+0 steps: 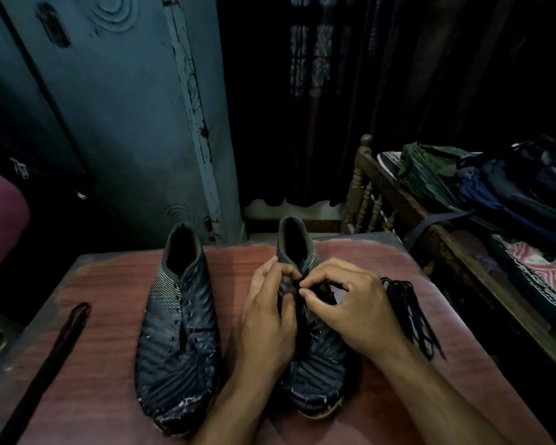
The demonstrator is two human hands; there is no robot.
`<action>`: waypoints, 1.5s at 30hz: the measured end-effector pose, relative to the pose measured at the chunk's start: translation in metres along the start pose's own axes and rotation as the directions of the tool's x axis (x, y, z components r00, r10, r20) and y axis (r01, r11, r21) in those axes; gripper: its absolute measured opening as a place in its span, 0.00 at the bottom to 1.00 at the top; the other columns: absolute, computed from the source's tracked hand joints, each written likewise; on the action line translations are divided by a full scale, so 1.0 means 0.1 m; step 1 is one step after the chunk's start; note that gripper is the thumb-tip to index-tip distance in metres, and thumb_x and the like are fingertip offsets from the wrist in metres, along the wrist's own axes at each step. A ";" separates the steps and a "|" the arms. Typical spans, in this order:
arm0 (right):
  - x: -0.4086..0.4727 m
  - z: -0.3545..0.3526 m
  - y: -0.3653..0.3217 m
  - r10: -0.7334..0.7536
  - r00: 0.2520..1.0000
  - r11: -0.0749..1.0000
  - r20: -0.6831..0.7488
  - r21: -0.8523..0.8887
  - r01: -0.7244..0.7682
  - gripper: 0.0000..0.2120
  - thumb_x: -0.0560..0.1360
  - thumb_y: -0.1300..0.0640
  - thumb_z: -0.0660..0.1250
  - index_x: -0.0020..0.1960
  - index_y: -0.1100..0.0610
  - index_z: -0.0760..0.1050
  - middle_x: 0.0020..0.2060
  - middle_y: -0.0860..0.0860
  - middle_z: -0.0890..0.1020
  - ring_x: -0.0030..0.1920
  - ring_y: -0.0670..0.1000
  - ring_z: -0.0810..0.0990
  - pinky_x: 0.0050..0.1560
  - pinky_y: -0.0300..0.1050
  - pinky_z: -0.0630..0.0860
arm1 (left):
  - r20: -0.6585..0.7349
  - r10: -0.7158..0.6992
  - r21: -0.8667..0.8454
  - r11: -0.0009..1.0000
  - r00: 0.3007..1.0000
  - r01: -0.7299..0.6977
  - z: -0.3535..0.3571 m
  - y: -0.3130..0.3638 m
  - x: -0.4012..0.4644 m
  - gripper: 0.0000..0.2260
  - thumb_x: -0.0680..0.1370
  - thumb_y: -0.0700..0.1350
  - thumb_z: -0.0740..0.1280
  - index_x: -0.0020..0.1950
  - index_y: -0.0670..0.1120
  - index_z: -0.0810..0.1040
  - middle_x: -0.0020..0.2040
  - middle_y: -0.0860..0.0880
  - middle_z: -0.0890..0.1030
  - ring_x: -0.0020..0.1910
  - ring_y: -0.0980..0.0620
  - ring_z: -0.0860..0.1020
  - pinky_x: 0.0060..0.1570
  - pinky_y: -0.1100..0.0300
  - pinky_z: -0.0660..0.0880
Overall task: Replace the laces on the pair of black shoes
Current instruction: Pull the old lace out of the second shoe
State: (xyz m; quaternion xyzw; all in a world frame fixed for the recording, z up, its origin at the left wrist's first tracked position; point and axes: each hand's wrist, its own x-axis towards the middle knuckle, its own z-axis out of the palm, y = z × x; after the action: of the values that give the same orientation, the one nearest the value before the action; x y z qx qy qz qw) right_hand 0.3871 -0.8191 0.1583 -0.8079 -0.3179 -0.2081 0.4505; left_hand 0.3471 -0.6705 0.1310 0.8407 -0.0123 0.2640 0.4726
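Note:
Two worn black shoes stand side by side on a reddish wooden table (109, 364), toes toward me. The left shoe (178, 332) has bare eyelets and no lace. Both my hands are on the upper part of the right shoe (315, 380). My left hand (267, 319) grips the shoe's upper near the eyelets, fingers curled. My right hand (347, 309) pinches a black lace at the eyelets between thumb and forefinger. A loose bundle of black laces (411, 313) lies on the table right of the right shoe. Another dark lace bundle (61, 342) stretches along the table's left side.
A blue-grey metal cupboard (109, 123) stands behind the table on the left. A wooden bed frame (398, 200) piled with bags and clothes lies to the right. Dark curtains hang at the back. A maroon chair back (0, 220) shows at the far left.

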 end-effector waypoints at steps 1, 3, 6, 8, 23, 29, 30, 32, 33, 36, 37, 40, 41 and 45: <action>0.00 0.00 0.01 -0.001 1.000 1.000 -0.003 0.010 0.001 0.06 0.70 0.63 0.78 0.44 0.54 0.85 0.42 0.42 0.83 0.46 0.44 0.83 0.47 0.44 0.79 | 0.013 0.002 0.001 1.000 1.000 -0.002 -0.01 0.02 0.00 0.19 0.78 0.37 0.64 0.55 0.63 0.71 0.68 0.53 0.75 0.72 0.64 0.67 0.64 0.67 0.68; 0.01 0.00 0.01 0.019 1.000 0.998 0.002 0.052 -0.019 0.05 0.70 0.61 0.78 0.43 0.54 0.86 0.42 0.41 0.84 0.46 0.45 0.83 0.48 0.45 0.80 | 0.015 -0.007 -0.008 1.000 1.000 0.007 -0.02 0.03 0.00 0.13 0.77 0.44 0.63 0.54 0.63 0.72 0.68 0.53 0.76 0.74 0.65 0.66 0.65 0.69 0.66; 0.02 -0.03 0.02 0.071 0.997 0.985 0.022 0.154 -0.074 0.03 0.70 0.60 0.77 0.43 0.54 0.86 0.41 0.43 0.85 0.45 0.47 0.85 0.48 0.45 0.80 | 0.018 -0.042 -0.004 0.999 0.999 0.042 -0.02 0.01 0.01 0.06 0.75 0.51 0.64 0.50 0.62 0.75 0.69 0.54 0.76 0.74 0.67 0.65 0.61 0.79 0.60; 0.02 -0.06 0.01 0.136 0.990 0.966 0.027 0.218 -0.138 0.01 0.71 0.59 0.75 0.42 0.53 0.85 0.39 0.44 0.86 0.44 0.47 0.85 0.47 0.44 0.80 | 0.033 -0.053 0.000 0.999 0.998 0.053 -0.01 0.01 0.00 0.03 0.75 0.55 0.65 0.47 0.64 0.75 0.71 0.55 0.74 0.72 0.73 0.62 0.58 0.83 0.56; 0.01 0.00 0.10 0.138 0.990 0.986 -0.033 0.096 -0.135 0.08 0.75 0.63 0.75 0.52 0.53 0.83 0.46 0.42 0.81 0.49 0.46 0.83 0.49 0.42 0.81 | 0.184 -0.139 -0.344 0.918 0.973 0.196 -0.08 0.13 0.01 0.04 0.73 0.50 0.69 0.43 0.61 0.80 0.76 0.59 0.67 0.74 0.73 0.60 0.51 0.84 0.63; 0.01 0.00 0.07 0.211 0.977 0.966 -0.040 0.162 -0.202 0.07 0.74 0.63 0.76 0.44 0.52 0.82 0.40 0.44 0.84 0.43 0.45 0.84 0.44 0.46 0.81 | 0.133 -0.153 -0.311 0.931 0.979 0.188 -0.04 0.09 0.02 0.06 0.72 0.49 0.68 0.43 0.61 0.81 0.74 0.58 0.68 0.73 0.73 0.61 0.59 0.81 0.61; 0.01 0.00 0.06 0.240 0.970 0.953 -0.033 0.199 -0.229 0.07 0.73 0.62 0.76 0.43 0.52 0.82 0.39 0.44 0.85 0.41 0.45 0.84 0.44 0.47 0.81 | 0.113 -0.164 -0.303 0.934 0.980 0.191 -0.03 0.07 0.02 0.07 0.72 0.49 0.67 0.44 0.61 0.81 0.73 0.60 0.69 0.72 0.73 0.62 0.64 0.77 0.62; 0.03 -0.03 0.04 0.261 0.965 0.934 -0.014 0.255 -0.249 0.04 0.71 0.59 0.75 0.41 0.52 0.81 0.37 0.46 0.85 0.39 0.49 0.84 0.42 0.48 0.80 | 0.082 -0.199 -0.307 0.927 0.976 0.215 -0.02 0.05 0.04 0.07 0.73 0.49 0.66 0.44 0.59 0.82 0.71 0.63 0.71 0.71 0.72 0.65 0.68 0.69 0.64; 0.03 -0.04 0.03 0.254 0.967 0.932 -0.003 0.269 -0.244 0.03 0.70 0.58 0.74 0.40 0.53 0.81 0.37 0.48 0.85 0.39 0.51 0.84 0.42 0.48 0.79 | 0.071 -0.214 -0.306 0.925 0.974 0.225 -0.02 0.04 0.06 0.06 0.74 0.48 0.67 0.44 0.57 0.83 0.70 0.63 0.72 0.69 0.73 0.66 0.67 0.72 0.63; 0.04 -0.07 0.01 0.226 0.970 0.924 0.091 0.295 -0.243 0.02 0.69 0.59 0.73 0.40 0.54 0.82 0.37 0.49 0.85 0.40 0.52 0.84 0.43 0.46 0.78 | 0.056 -0.237 -0.288 0.926 0.970 0.243 -0.02 0.04 0.08 0.09 0.81 0.45 0.68 0.44 0.53 0.85 0.69 0.60 0.74 0.66 0.76 0.67 0.61 0.78 0.62; 0.04 -0.08 0.00 0.214 0.967 0.923 0.136 0.296 -0.246 0.02 0.69 0.60 0.74 0.40 0.53 0.83 0.38 0.49 0.85 0.40 0.52 0.84 0.44 0.45 0.78 | 0.060 -0.238 -0.284 0.927 0.969 0.245 -0.02 0.04 0.08 0.09 0.81 0.45 0.69 0.43 0.52 0.85 0.69 0.59 0.74 0.65 0.76 0.67 0.62 0.76 0.63; 0.02 -0.08 -0.01 0.178 0.964 0.929 0.200 0.288 -0.231 0.07 0.69 0.60 0.75 0.40 0.49 0.82 0.38 0.49 0.85 0.41 0.52 0.84 0.45 0.44 0.79 | 0.081 -0.238 -0.281 0.926 0.968 0.251 -0.03 0.05 0.07 0.08 0.80 0.47 0.71 0.41 0.54 0.86 0.71 0.59 0.72 0.66 0.76 0.67 0.61 0.73 0.63; 0.02 -0.08 0.00 0.170 0.964 0.931 0.202 0.288 -0.225 0.09 0.69 0.61 0.75 0.40 0.48 0.81 0.38 0.48 0.85 0.41 0.52 0.84 0.45 0.43 0.79 | 0.087 -0.243 -0.282 0.924 0.966 0.258 -0.04 0.05 0.07 0.09 0.79 0.47 0.71 0.40 0.55 0.86 0.72 0.59 0.72 0.66 0.76 0.66 0.60 0.75 0.62; 0.03 -0.08 0.03 0.162 0.960 0.937 0.229 0.270 -0.222 0.08 0.69 0.62 0.76 0.39 0.50 0.81 0.38 0.49 0.85 0.41 0.50 0.84 0.45 0.38 0.77 | 0.104 -0.266 -0.337 0.897 0.958 0.286 -0.05 0.10 0.07 0.09 0.79 0.45 0.72 0.40 0.56 0.86 0.73 0.60 0.71 0.67 0.73 0.68 0.61 0.72 0.65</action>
State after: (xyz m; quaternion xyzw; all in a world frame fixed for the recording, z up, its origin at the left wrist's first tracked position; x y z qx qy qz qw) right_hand 0.3906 -0.8260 0.1619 -0.7765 -0.3089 -0.0298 0.5484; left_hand 0.3481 -0.6700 0.1439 0.7439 0.0473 0.1647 0.6460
